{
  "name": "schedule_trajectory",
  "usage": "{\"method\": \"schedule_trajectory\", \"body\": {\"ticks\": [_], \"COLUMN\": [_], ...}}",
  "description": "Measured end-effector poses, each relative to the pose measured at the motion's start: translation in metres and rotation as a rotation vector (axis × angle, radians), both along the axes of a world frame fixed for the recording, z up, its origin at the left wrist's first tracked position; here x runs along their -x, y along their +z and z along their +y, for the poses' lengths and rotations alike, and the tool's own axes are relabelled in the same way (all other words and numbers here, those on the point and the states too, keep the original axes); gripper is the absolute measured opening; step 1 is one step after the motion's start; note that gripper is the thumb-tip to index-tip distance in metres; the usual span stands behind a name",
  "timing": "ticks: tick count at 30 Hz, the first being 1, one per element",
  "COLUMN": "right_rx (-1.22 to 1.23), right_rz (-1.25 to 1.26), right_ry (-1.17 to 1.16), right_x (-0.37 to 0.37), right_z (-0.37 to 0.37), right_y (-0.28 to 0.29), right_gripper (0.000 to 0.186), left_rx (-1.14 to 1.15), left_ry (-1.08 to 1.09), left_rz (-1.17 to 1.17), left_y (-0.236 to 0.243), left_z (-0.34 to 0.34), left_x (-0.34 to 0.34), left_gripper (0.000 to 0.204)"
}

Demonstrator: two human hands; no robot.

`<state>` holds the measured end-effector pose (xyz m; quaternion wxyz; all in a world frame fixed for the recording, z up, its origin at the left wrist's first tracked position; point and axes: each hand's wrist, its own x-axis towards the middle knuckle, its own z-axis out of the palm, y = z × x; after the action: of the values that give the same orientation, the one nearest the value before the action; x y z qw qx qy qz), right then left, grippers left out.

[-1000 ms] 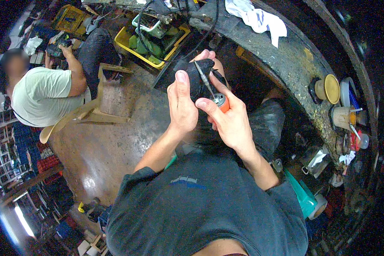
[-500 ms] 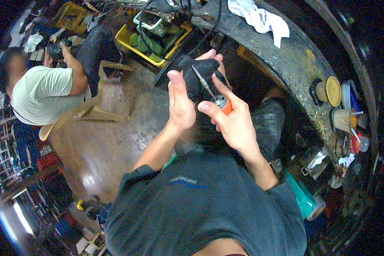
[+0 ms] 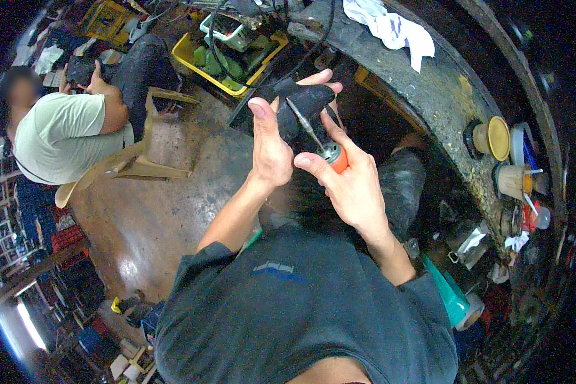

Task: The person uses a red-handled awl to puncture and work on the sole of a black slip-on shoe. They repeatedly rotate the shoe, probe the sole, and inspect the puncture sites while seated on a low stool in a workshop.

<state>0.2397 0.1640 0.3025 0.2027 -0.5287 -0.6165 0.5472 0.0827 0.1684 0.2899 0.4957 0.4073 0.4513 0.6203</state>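
Observation:
A dark, shoe-shaped piece (image 3: 313, 98) lies in my left hand (image 3: 272, 150), with the thumb upright on its near left side and the fingertips showing beyond its far edge. My right hand (image 3: 360, 189) is wrapped round a hand-held tool with an orange body (image 3: 340, 160). From the tool's silvery head a thin metal shaft (image 3: 306, 124) points up and left. Its tip lies over the dark piece; whether they touch I cannot tell. My right index finger reaches along the near right side of the piece.
A yellow crate (image 3: 201, 73) with green items and a pale basket (image 3: 227, 32) stands beyond my hands. A worn bench (image 3: 422, 89) curves along the right, holding a white cloth (image 3: 393, 32) and several tubs. At left, another person (image 3: 70, 131) sits by a wooden chair (image 3: 134, 166).
The dark piece has turned slightly in my left hand, and my left thumb has shifted a little left. At left, the other person's hands have moved slightly. My grip on the tool looks the same.

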Motion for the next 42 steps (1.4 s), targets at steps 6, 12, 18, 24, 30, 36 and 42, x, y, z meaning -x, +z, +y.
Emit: {"method": "schedule_trajectory", "body": {"ticks": [6,12,18,24,30,36,42], "right_rx": [-0.065,-0.106,-0.084,-0.137,-0.199,-0.208,-0.196], "right_rz": [-0.041,-0.073,-0.131,-0.132,-0.110,0.004,-0.107], "right_ry": [0.034,0.069,0.097,0.119,0.125,0.078,0.126], "right_x": [-0.001,-0.002,-0.002,-0.005,-0.010,-0.012,-0.009], "right_z": [0.001,0.001,0.004,0.005,0.008,0.010,0.009], "right_y": [-0.001,0.003,0.012,0.012,0.002,-0.003,0.006], "right_gripper": [0.107,0.091,0.093,0.094,0.111,0.114,0.115], "left_rx": [-0.013,-0.001,0.010,0.016,0.020,0.016,0.058], "left_ry": [-0.014,-0.001,-0.009,-0.032,-0.082,-0.094,-0.115], "left_rz": [0.008,0.001,-0.029,-0.016,-0.033,0.004,-0.016], "left_y": [-0.004,-0.006,-0.005,-0.005,-0.002,-0.004,-0.005], "left_z": [0.003,0.004,0.006,0.007,0.006,0.010,0.011], "left_x": [0.001,0.001,0.000,0.001,0.005,0.007,0.010], "left_gripper": [0.128,0.127,0.130,0.135,0.140,0.144,0.144]}}
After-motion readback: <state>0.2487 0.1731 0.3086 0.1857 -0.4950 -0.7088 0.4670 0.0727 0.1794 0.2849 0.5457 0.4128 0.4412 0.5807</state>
